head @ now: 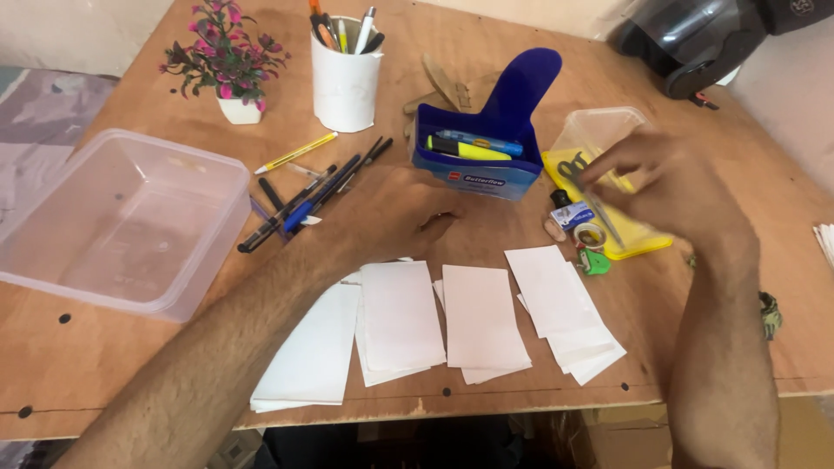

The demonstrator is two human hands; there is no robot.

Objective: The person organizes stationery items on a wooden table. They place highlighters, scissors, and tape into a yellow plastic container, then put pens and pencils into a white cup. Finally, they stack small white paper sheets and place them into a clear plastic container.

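Head view: left hand [391, 213] rests loosely curled on the wooden surface [130, 365], holding nothing, just above the white paper slips [482, 317] lined along the near edge. Right hand [673, 187] blurred, fingers pinching scissors [591, 195] over yellow tray [638, 239]. Nearby: blue pen box [478, 156], loose pens [308, 195], clear tub [122, 221] at left edge, white pen cup [346, 82].

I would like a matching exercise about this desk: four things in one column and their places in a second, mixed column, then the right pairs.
Things:
1. potted plant
2. clear plastic box
3. white cup of pens
4. scissors

Places:
A. on the yellow tray, under the right hand
B. at the left edge of the table
C. at the far left corner
D. behind the loose pens, left of the blue case

Pairs: 1-C, 2-B, 3-D, 4-A
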